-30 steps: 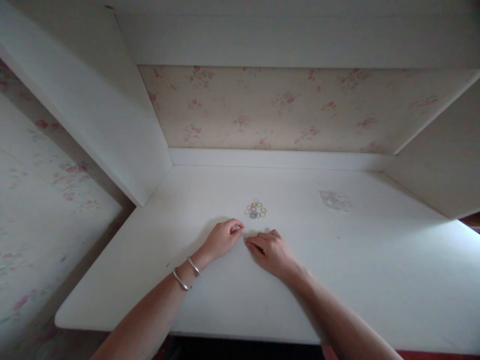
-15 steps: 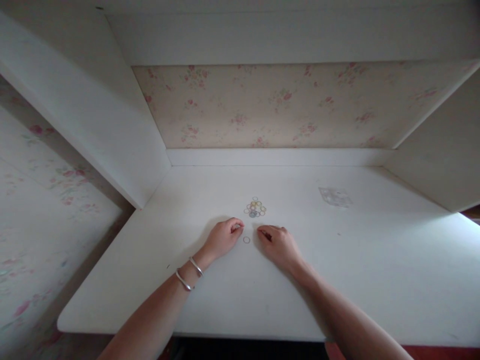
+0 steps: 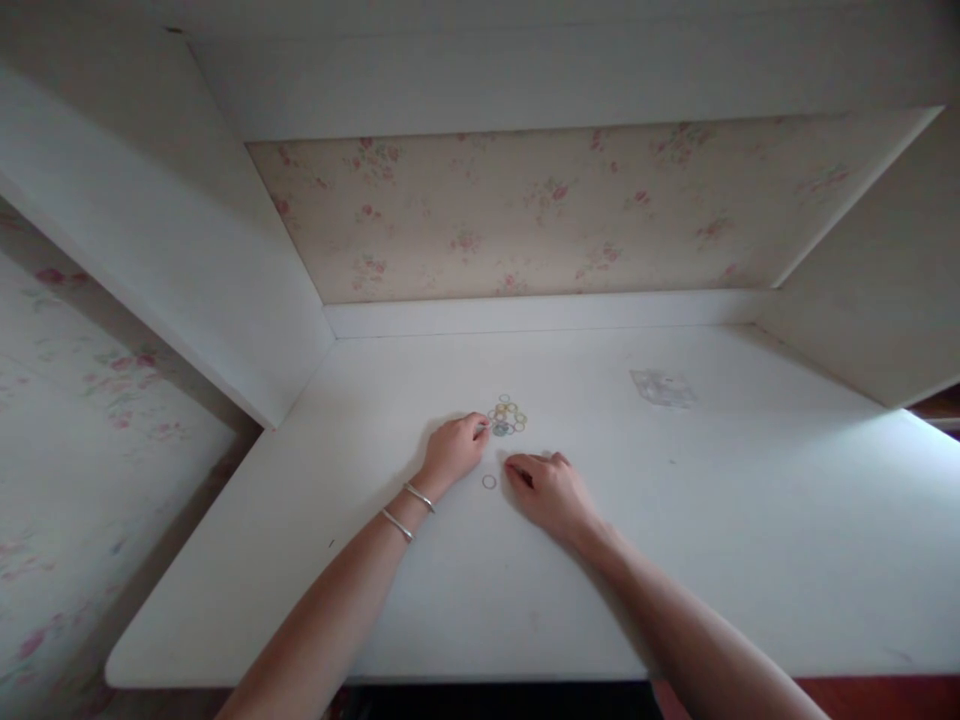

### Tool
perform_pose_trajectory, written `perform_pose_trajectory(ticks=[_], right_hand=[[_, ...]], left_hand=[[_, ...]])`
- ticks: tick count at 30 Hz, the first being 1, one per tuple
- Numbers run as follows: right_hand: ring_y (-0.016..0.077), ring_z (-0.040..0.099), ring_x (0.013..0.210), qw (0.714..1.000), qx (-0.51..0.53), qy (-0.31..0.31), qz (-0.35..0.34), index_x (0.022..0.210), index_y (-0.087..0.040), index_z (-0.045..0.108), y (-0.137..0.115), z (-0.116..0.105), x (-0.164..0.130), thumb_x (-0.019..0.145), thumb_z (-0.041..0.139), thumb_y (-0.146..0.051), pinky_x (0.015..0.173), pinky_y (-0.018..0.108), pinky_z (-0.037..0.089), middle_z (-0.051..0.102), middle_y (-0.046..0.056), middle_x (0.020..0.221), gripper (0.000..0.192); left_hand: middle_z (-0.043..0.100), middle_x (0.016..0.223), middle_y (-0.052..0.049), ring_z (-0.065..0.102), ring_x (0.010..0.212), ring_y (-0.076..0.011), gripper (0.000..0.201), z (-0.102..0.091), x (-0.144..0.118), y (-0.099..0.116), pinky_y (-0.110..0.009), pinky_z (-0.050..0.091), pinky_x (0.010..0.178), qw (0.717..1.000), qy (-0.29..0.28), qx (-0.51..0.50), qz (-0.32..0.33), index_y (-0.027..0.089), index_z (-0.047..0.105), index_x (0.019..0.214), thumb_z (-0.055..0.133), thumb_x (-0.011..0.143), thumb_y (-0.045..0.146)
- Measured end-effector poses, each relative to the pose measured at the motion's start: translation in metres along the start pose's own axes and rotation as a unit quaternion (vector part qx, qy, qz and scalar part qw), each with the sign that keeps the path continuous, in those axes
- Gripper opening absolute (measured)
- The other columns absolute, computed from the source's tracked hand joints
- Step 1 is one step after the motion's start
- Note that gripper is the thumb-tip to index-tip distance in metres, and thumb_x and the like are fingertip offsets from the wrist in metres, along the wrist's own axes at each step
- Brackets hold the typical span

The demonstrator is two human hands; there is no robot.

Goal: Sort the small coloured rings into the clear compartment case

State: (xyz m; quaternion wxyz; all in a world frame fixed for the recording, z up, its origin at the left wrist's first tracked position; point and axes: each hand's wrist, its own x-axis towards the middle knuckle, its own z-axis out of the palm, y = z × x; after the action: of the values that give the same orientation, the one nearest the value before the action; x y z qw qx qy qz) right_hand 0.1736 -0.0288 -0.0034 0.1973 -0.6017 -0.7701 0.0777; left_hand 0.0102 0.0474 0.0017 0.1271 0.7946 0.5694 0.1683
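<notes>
A small cluster of thin rings (image 3: 517, 416), some yellowish and some pale, lies on the white desk, with a grey-blue piece (image 3: 501, 429) at its near side. My left hand (image 3: 453, 448), with two silver bangles on its wrist, has its thumb and forefinger pinched together at the cluster's left edge. What is between those fingertips is too small to make out. Nearer to me one single ring (image 3: 489, 482) lies apart, between the hands. My right hand (image 3: 551, 492) rests on the desk just right of it, fingers curled and fingertips together; their contents are hidden.
A clear plastic bag (image 3: 663, 388) lies on the desk (image 3: 750, 540) towards the back right. White panels (image 3: 255, 270) rise at the left and right, and a floral-papered wall (image 3: 517, 220) stands behind. A small dark speck (image 3: 331, 543) is at the left.
My left hand has moved forward to the left edge of the ring cluster. The right hand stays almost in place, and the view has tilted slightly.
</notes>
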Motion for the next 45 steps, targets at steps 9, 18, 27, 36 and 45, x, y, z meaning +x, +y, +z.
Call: perform_pose_trajectory(ticks=[9, 18, 27, 36, 45], right_hand=[[0.0124, 0.061, 0.068, 1.0, 0.0, 0.002, -0.01, 0.078, -0.022, 0.064, 0.002, 0.001, -0.001, 0.092, 0.04, -0.029, 0.073, 0.026, 0.033, 0.07, 0.0, 0.074, 0.028], [0.0127, 0.061, 0.068, 1.0, 0.007, 0.002, -0.017, 0.077, -0.023, 0.064, 0.001, -0.003, -0.001, 0.092, 0.039, -0.028, 0.072, 0.026, 0.033, 0.07, 0.0, 0.074, 0.03], [0.0125, 0.061, 0.068, 1.0, -0.003, -0.007, -0.02, 0.078, -0.022, 0.064, 0.002, -0.004, -0.002, 0.093, 0.039, -0.029, 0.073, 0.025, 0.033, 0.07, 0.0, 0.076, 0.03], [0.0141, 0.063, 0.074, 1.0, -0.003, -0.023, -0.021, 0.082, -0.023, 0.066, 0.002, -0.006, -0.003, 0.094, 0.038, -0.03, 0.075, 0.026, 0.034, 0.071, 0.001, 0.08, 0.032], [0.0135, 0.063, 0.075, 0.999, 0.005, -0.019, -0.025, 0.087, -0.024, 0.067, 0.003, -0.005, -0.003, 0.093, 0.039, -0.029, 0.076, 0.026, 0.035, 0.072, 0.001, 0.082, 0.029]], left_hand=[[0.071, 0.099, -0.004, 0.063, 0.091, -0.0185, 0.028, -0.006, -0.003, -0.001, -0.026, 0.043, 0.076, 0.999, -0.048, -0.005, 0.016, 0.025, 0.067, 0.1, 0.043, 0.091, 0.038], [0.071, 0.095, -0.005, 0.063, 0.087, -0.0176, 0.025, -0.011, -0.021, -0.009, -0.026, 0.043, 0.075, 0.989, -0.054, -0.107, 0.083, 0.021, 0.065, 0.094, 0.044, 0.092, 0.034], [0.07, 0.089, -0.004, 0.062, 0.081, -0.0157, 0.025, -0.019, -0.048, -0.006, -0.024, 0.043, 0.072, 0.977, -0.071, -0.158, 0.124, 0.02, 0.065, 0.092, 0.045, 0.092, 0.035], [0.07, 0.098, -0.003, 0.062, 0.088, -0.0178, 0.025, -0.017, -0.063, -0.004, -0.028, 0.044, 0.08, 0.981, -0.089, -0.087, 0.15, 0.023, 0.066, 0.098, 0.042, 0.094, 0.03], [0.07, 0.097, -0.004, 0.062, 0.088, -0.0187, 0.026, -0.018, -0.061, -0.003, -0.029, 0.044, 0.081, 0.983, -0.094, -0.067, 0.142, 0.024, 0.067, 0.098, 0.043, 0.093, 0.031]])
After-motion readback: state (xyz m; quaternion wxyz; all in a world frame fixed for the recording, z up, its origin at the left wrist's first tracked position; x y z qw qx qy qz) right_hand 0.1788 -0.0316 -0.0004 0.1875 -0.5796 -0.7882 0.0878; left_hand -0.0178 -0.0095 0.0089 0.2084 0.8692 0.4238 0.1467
